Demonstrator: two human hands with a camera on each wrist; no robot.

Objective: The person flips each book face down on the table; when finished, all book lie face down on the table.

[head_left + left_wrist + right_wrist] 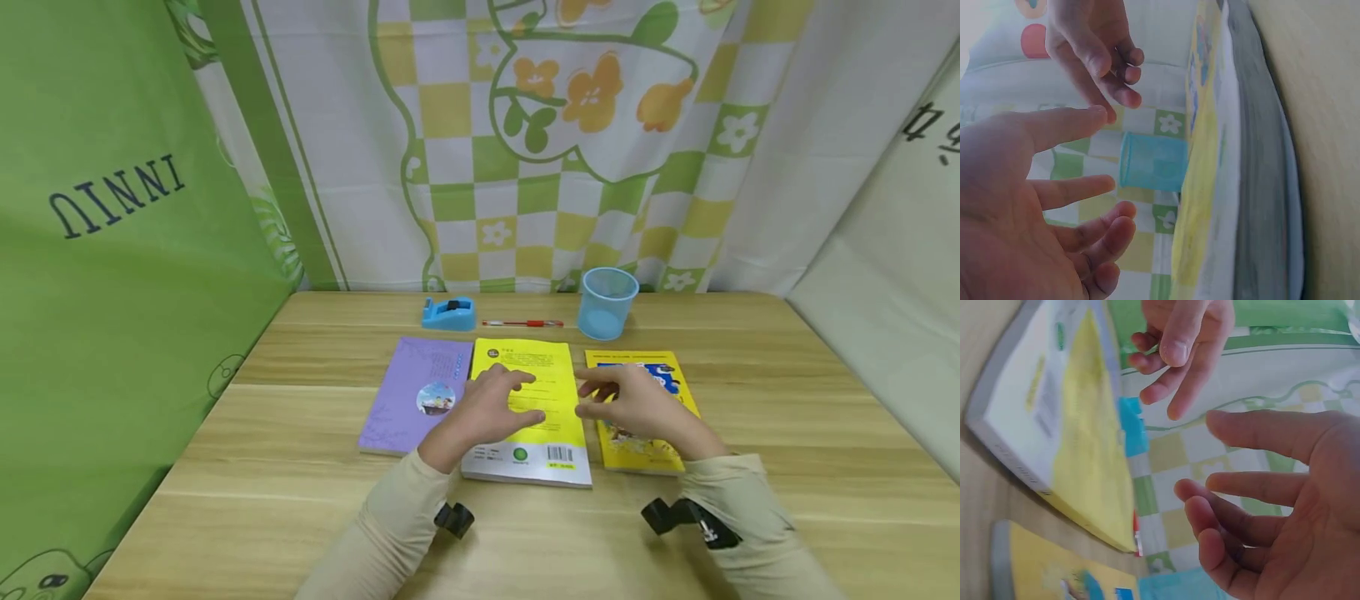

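Observation:
Three books lie side by side on the wooden table (300,467): a purple one (412,392), a yellow one (536,433) in the middle, and a yellow one with a blue picture (652,450) on the right. My left hand (525,398) hovers over the middle book with its fingers spread and holds nothing. My right hand (592,393) hangs over the gap between the two yellow books, fingers loosely bent and empty. In the left wrist view the left hand (1054,206) is clear of the book's edge (1210,187). The right wrist view shows the right hand (1260,506) bare above the yellow book (1079,425).
Behind the books stand a blue tape dispenser (448,314), a red pen (522,323) and a blue mesh cup (606,302). Curtains close off the back and both sides. Bare wood lies in front of the books and at the table's left and right.

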